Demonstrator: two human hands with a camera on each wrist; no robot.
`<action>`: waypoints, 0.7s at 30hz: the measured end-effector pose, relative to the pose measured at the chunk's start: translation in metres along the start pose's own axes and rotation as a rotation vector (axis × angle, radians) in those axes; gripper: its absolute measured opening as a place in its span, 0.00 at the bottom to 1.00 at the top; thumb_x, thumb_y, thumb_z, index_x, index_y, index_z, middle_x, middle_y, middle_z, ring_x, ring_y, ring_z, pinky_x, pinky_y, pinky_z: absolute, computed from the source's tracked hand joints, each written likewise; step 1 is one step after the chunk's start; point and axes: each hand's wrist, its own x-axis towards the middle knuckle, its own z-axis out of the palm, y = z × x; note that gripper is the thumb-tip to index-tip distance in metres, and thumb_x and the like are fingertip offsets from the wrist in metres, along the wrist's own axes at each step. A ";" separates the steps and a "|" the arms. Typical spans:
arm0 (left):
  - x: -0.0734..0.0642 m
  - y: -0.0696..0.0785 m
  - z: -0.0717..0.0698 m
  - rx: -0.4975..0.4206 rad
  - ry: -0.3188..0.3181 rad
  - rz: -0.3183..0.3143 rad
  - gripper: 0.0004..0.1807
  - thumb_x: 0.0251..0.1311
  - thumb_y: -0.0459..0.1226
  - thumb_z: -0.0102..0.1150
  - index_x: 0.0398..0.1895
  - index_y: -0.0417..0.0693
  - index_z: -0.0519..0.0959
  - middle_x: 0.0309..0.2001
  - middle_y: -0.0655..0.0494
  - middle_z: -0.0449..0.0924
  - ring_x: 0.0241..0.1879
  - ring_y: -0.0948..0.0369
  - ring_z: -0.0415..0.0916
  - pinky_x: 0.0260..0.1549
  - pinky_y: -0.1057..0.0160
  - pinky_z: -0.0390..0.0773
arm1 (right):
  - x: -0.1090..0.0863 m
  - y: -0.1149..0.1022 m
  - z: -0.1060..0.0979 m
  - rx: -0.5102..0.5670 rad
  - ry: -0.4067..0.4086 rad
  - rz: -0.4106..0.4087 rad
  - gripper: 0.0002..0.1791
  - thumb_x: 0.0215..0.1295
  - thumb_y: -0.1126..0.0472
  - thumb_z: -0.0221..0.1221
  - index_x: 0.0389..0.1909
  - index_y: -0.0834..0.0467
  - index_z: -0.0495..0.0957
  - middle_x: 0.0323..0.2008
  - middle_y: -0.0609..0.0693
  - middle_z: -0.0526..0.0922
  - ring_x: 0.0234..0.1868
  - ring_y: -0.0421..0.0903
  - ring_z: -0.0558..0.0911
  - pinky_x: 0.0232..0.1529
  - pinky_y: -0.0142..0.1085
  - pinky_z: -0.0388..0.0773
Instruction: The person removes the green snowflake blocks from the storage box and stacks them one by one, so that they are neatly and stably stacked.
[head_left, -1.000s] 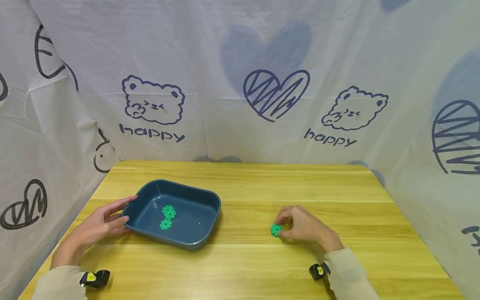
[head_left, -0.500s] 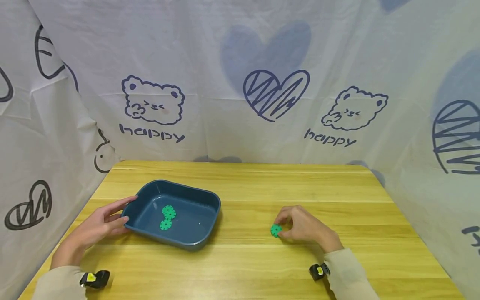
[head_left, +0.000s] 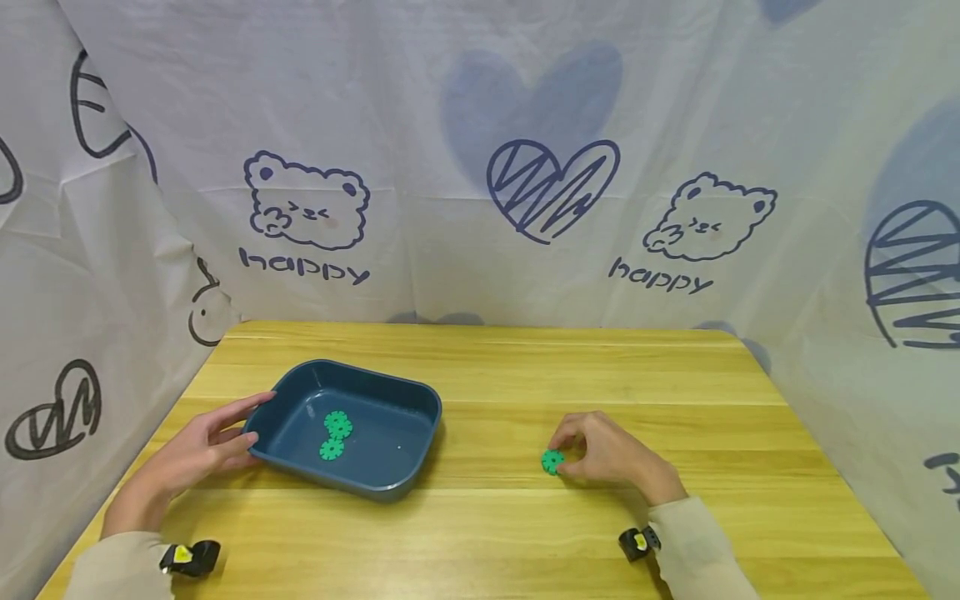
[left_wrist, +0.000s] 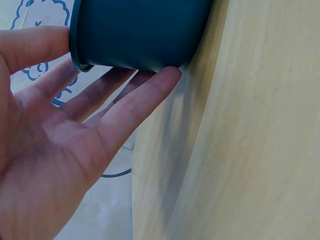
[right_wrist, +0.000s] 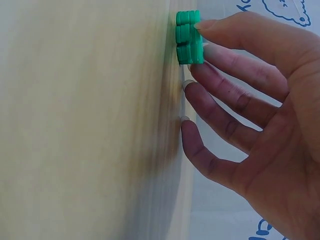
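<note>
A dark blue rectangular basin (head_left: 375, 462) stands on the left of the table. My left hand (head_left: 198, 446) touches its left end with spread, fairly straight fingers, the thumb at the rim (left_wrist: 75, 40) in the left wrist view. Several green notched plastic discs (head_left: 332, 448) lie on the basin's floor, some overlapping. Right of the basin, my right hand (head_left: 603, 450) pinches a small stack of green notched discs (head_left: 552, 462) low at the tabletop. From the side, in the right wrist view, the stack (right_wrist: 187, 37) shows layered edges; how many layers is unclear.
The wooden table (head_left: 495, 533) bears the basin and discs. A white cloth (head_left: 427, 100) with bear and heart drawings hangs behind and at both sides. Each wrist wears a black camera (head_left: 197, 558).
</note>
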 end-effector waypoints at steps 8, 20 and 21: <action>0.000 0.001 0.000 0.001 -0.003 -0.008 0.36 0.77 0.37 0.54 0.82 0.42 0.54 0.79 0.36 0.51 0.55 0.80 0.76 0.48 0.64 0.87 | 0.000 0.000 0.000 -0.016 0.003 0.003 0.08 0.61 0.59 0.73 0.41 0.49 0.89 0.43 0.41 0.86 0.44 0.43 0.84 0.49 0.39 0.85; 0.001 -0.002 0.000 -0.031 -0.013 0.006 0.36 0.76 0.36 0.54 0.82 0.43 0.54 0.80 0.31 0.45 0.57 0.89 0.68 0.49 0.64 0.87 | 0.014 -0.022 -0.013 -0.027 0.008 -0.015 0.13 0.63 0.59 0.70 0.48 0.56 0.88 0.48 0.49 0.87 0.51 0.52 0.84 0.54 0.52 0.84; 0.000 -0.003 0.000 -0.028 -0.011 0.008 0.36 0.76 0.36 0.54 0.82 0.43 0.54 0.80 0.32 0.46 0.57 0.90 0.66 0.49 0.64 0.87 | 0.017 -0.025 -0.014 -0.025 0.005 -0.026 0.12 0.64 0.60 0.69 0.48 0.57 0.88 0.48 0.51 0.87 0.51 0.53 0.84 0.54 0.53 0.84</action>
